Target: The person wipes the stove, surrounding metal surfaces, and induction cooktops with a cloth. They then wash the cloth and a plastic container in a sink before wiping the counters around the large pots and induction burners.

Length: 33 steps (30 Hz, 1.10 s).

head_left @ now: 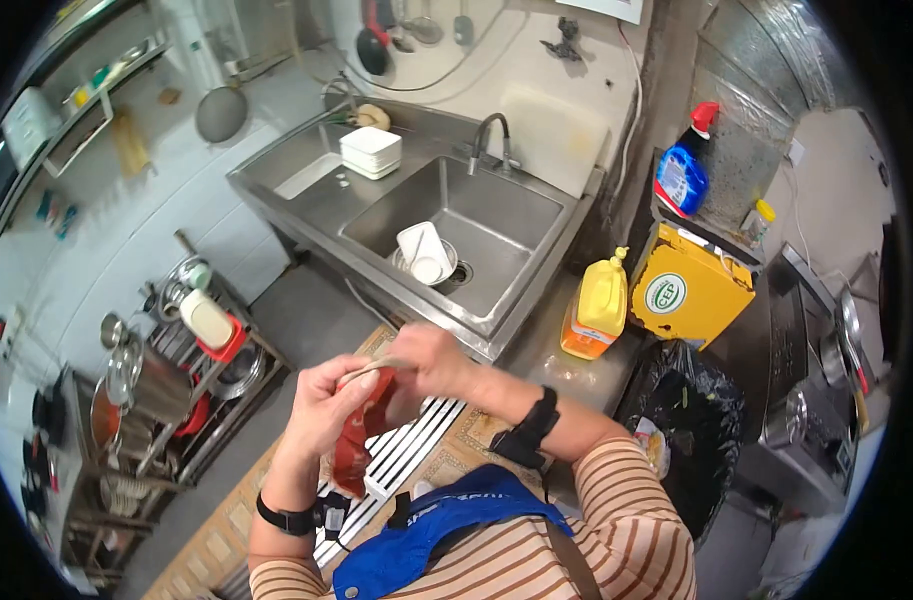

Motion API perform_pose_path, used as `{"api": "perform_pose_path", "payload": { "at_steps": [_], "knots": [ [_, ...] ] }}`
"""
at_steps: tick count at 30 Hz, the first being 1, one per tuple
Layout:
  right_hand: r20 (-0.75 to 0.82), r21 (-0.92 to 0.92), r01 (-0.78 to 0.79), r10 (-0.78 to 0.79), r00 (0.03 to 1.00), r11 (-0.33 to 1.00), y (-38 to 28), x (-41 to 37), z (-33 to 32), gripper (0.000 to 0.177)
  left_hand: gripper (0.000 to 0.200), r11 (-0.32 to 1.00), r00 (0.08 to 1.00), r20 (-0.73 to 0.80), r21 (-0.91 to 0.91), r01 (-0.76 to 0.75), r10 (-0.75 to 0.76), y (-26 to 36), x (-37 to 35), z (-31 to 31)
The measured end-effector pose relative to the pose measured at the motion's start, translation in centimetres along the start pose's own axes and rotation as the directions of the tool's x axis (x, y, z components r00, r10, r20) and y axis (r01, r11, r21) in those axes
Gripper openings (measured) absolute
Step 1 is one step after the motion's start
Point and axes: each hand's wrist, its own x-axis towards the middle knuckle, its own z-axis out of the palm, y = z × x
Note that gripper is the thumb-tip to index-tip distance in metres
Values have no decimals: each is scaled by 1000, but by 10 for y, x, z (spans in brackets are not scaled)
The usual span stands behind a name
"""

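Note:
My left hand (329, 405) pinches the beige rim of a red cloth-like item (354, 450) that hangs down in front of my body. Close beside it, my right hand (423, 362) is closed at the other end of the same rim, its fingers partly hidden. Black straps circle both wrists. Below the red item lie a white slatted surface and a patterned mat (211, 545). Beyond my hands stands a steel sink (501, 215) with a white tray and bowl (426, 268) in its basin.
Right of the sink are a yellow jug (598, 308), a yellow box (691, 284), a blue spray bottle (682, 178) and a black-lined bin (698, 425). White containers (370, 150) are stacked on the drainboard. A rack with pots (161, 375) stands left.

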Motion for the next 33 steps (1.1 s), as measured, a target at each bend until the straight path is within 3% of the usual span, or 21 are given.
{"api": "perform_pose_path", "payload": {
  "at_steps": [1,3,5,8,9,12,13,15,16,17,19,21,23,25,27,28,29,30,31,32,33],
  "knots": [
    [-41,-50,-37,35,999,998,11,14,-16,15,25,998,996,72,41,-56,53,4,26,-8],
    [-31,-428,-66,59,998,901,48,29,-52,11,29,992,986,153,93,-81,66,21,74,-15],
    [-131,-433,-155,108,986,888,88,35,-85,6,28,949,978,144,259,-182,148,12,123,-19],
    [-253,-538,-278,162,954,796,128,45,-124,11,21,881,948,317,457,-125,-31,-10,207,-26],
    [-285,-477,-356,242,927,803,147,42,-132,12,15,866,946,322,468,-178,20,-21,235,-25],
    [-333,-199,-602,524,784,774,231,28,-145,16,18,938,875,415,120,-326,250,-61,327,-15],
    [-300,-52,-687,645,703,725,269,21,-146,16,23,992,874,473,7,-126,107,-71,357,-11],
    [-128,340,-785,852,507,518,361,0,-149,21,26,924,898,438,-324,203,-43,-88,411,10],
    [-186,271,-831,873,450,486,403,-3,-152,26,28,808,889,435,-469,358,-142,-98,437,18],
    [-240,211,-875,891,385,435,439,-5,-150,33,35,763,861,476,-484,428,-181,-112,464,18],
    [-367,111,-920,876,315,377,516,-6,-148,44,36,727,852,478,-505,465,-213,-133,509,18],
    [-499,26,-932,812,301,362,584,-2,-146,57,40,696,849,483,-534,480,-215,-145,547,18],
    [-541,-58,-918,760,360,393,611,27,-150,65,40,635,835,485,-565,527,-261,-151,577,15],
    [-569,-233,-879,675,470,415,648,31,-137,54,41,599,822,486,-575,557,-298,-163,602,17],
    [-556,-36,-906,744,369,423,657,30,-108,38,40,680,820,468,-484,550,-330,-174,621,22],
    [-499,7,-944,819,282,329,645,34,-104,35,40,713,814,474,-436,550,-338,-181,628,28],
    [-411,-663,-699,650,640,269,646,7,-85,31,37,741,797,484,-370,561,-362,-185,633,35],
    [0,-726,-610,887,461,317,605,24,-91,30,35,792,788,513,-296,533,-339,-177,632,46],
    [65,-482,-785,909,412,390,593,12,-67,22,37,787,751,525,-222,576,-401,-212,649,39],
    [48,-389,-678,749,661,624,582,-2,-45,31,42,812,729,481,-58,580,-487,-210,648,45],
    [-230,69,-652,648,726,755,578,-15,-16,43,47,839,699,588,-62,540,-406,-219,648,45]
  ]
}}
